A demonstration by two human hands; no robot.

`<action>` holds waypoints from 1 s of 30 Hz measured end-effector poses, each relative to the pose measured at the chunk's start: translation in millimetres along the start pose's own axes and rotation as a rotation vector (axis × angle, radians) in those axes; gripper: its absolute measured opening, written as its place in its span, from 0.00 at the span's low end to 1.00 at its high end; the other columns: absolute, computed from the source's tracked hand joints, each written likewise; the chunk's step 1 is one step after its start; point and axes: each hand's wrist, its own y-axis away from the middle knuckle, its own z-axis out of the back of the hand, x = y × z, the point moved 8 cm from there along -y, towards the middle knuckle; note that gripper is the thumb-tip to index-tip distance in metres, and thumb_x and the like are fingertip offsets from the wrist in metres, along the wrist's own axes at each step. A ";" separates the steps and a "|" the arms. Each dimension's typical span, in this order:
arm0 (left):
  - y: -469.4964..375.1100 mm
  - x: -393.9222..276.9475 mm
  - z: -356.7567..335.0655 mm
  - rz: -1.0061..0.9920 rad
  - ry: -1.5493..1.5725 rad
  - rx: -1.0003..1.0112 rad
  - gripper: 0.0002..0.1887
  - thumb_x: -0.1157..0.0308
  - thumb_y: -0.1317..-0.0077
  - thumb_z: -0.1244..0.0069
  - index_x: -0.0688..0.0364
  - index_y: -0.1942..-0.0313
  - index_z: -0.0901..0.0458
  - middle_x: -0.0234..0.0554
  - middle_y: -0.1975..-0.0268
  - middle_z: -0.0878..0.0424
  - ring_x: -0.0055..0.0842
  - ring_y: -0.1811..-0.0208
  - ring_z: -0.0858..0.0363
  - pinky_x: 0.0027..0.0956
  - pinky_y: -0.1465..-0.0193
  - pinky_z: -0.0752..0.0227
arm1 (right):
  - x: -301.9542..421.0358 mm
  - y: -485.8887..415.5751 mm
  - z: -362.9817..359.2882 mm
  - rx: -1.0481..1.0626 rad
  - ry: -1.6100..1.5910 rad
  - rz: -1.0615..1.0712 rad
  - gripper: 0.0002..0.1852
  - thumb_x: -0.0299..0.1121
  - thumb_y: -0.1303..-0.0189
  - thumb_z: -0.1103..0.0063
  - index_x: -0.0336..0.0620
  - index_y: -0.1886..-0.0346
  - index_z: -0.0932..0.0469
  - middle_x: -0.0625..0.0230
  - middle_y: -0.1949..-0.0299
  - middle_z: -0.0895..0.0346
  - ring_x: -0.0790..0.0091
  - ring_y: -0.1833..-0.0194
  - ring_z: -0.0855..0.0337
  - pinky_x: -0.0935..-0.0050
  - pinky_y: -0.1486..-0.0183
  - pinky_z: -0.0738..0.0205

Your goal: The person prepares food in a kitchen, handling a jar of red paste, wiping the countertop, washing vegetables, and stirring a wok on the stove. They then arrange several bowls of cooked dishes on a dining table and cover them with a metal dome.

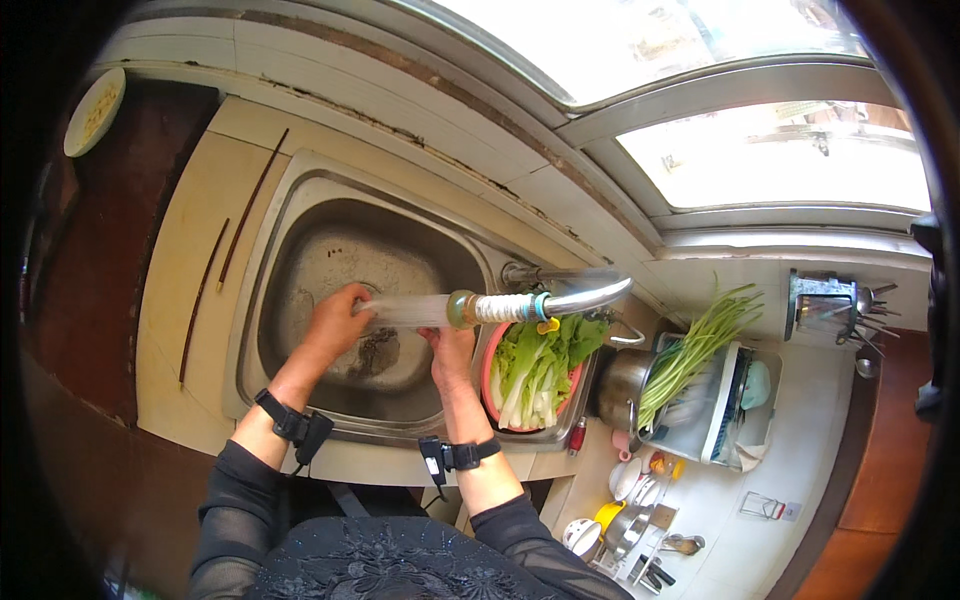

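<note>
Over the stainless steel sink basin [405, 262], water runs from the spray nozzle [461, 309] of a curved metal faucet [592, 296]. My left hand [337, 319] is at the far end of the stream, its fingers curled; whether it holds anything is not clear. My right hand [452, 352] is just below the nozzle, partly covered by it, and its grip cannot be made out. A dark patch shows on the basin floor between my hands. Right of the basin, leafy greens [536, 375] with pale stalks fill a pink basket [490, 390].
Two dark chopsticks [251, 210] lie on the counter left of the sink. A bowl [95, 112] stands at the far left. To the right are a metal pot [621, 386], long green stalks [697, 352], a dish rack [720, 401], bowls and a red-handled item [577, 436].
</note>
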 end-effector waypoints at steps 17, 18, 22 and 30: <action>-9.0 0.8 1.4 -0.140 -0.269 -0.283 0.07 0.68 0.40 0.53 0.63 0.66 0.24 0.53 0.67 0.22 0.48 0.63 0.24 0.45 0.61 0.30 | -23.8 -3.6 -31.3 0.164 0.321 0.127 0.20 0.38 0.41 0.43 0.38 0.48 0.30 0.66 0.53 0.28 0.70 0.51 0.28 0.71 0.50 0.32; -2.7 -13.2 3.0 -0.251 -0.208 -0.308 0.07 0.69 0.40 0.53 0.64 0.66 0.24 0.53 0.65 0.22 0.48 0.62 0.24 0.44 0.59 0.31 | -33.9 -3.6 -26.4 0.148 0.239 -0.026 0.21 0.40 0.40 0.45 0.39 0.47 0.31 0.65 0.52 0.28 0.69 0.51 0.28 0.70 0.50 0.31; 18.7 -53.4 -19.4 -0.404 -0.019 -0.187 0.09 0.71 0.41 0.51 0.66 0.62 0.23 0.50 0.59 0.22 0.40 0.56 0.25 0.37 0.54 0.31 | -82.9 -1.0 -14.2 0.093 -0.222 -0.467 0.19 0.44 0.37 0.51 0.48 0.46 0.32 0.67 0.51 0.29 0.69 0.55 0.26 0.65 0.56 0.27; 28.3 13.9 -12.4 0.259 0.861 -0.034 0.24 0.54 0.33 0.57 0.62 0.45 0.30 0.40 0.48 0.25 0.29 0.45 0.28 0.35 0.45 0.32 | -116.2 -26.1 -9.1 -0.068 -0.686 -0.596 0.17 0.33 0.38 0.52 0.44 0.47 0.31 0.65 0.51 0.26 0.66 0.50 0.25 0.59 0.48 0.27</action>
